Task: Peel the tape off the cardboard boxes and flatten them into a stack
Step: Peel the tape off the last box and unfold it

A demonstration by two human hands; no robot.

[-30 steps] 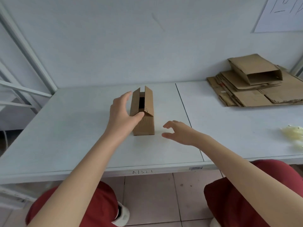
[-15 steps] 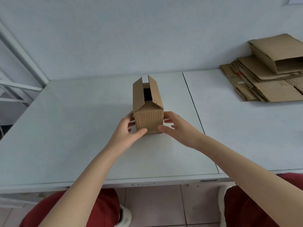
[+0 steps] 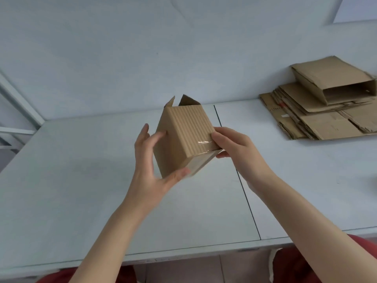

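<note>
The cardboard box (image 3: 183, 137) is held in the air over the middle of the bench (image 3: 81, 180), clear of its surface and tilted so that its closed bottom turns toward the person and its loose top flaps point away toward the wall (image 3: 122, 48). What lies inside it cannot be seen from here. A strip of clear tape (image 3: 204, 142) glints on the ribbed near face at the lower edge and seems to run on over the bottom. The left hand (image 3: 155, 166) clasps the box from its left side, fingers spread against the side panel and the thumb hooked under the lowest corner. The right hand (image 3: 234, 150) grips the right lower edge, thumb pressed on the near face just beside the tape and fingers curled beneath the bottom. At the back right of the bench, well apart from the box, lies a stack of flattened cardboard (image 3: 326, 127), its far side near the wall; on top of it rests a half-collapsed box (image 3: 334, 80) whose open end faces forward and right and shows bare cardboard inside. A dark seam (image 3: 244, 197) runs from the back of the bench to its near edge, passing under the right hand. Left of the hands the bench top stretches wide toward a white metal frame (image 3: 18, 103), and the near edge runs below both forearms.
</note>
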